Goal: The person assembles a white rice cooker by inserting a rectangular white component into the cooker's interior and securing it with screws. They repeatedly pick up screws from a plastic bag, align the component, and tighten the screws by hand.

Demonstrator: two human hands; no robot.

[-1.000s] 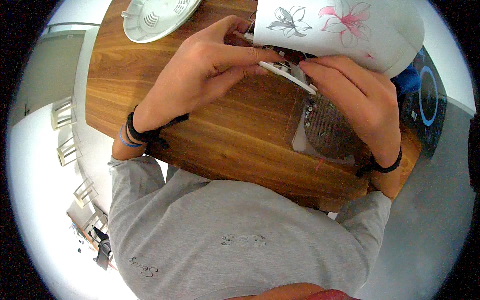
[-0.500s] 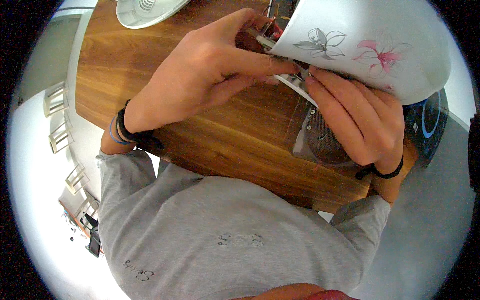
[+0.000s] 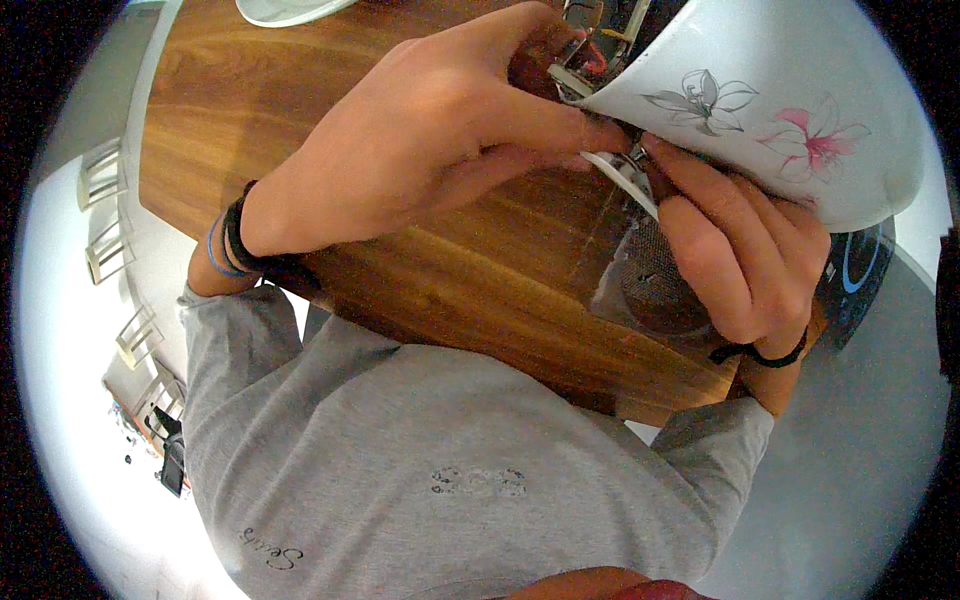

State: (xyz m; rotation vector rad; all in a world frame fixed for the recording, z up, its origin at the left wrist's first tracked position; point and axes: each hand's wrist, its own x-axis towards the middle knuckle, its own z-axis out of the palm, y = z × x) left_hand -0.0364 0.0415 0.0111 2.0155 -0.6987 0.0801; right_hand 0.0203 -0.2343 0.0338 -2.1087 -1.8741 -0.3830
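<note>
White housing (image 3: 790,110), glossy and rounded with grey and pink flower prints, sits tipped at the top right of the wooden table (image 3: 400,260). Left hand (image 3: 430,160) is curled against its open underside, fingertips pressed together around a small part at the rim, can't make out exactly what. Right hand (image 3: 740,260) pinches a thin white flat strip (image 3: 620,180) right at that same edge. Under the right hand there's a clear plastic piece (image 3: 650,290) lying on the warm, smooth-grained wood. Pale round dish (image 3: 285,8) peeks in at the top edge.
</note>
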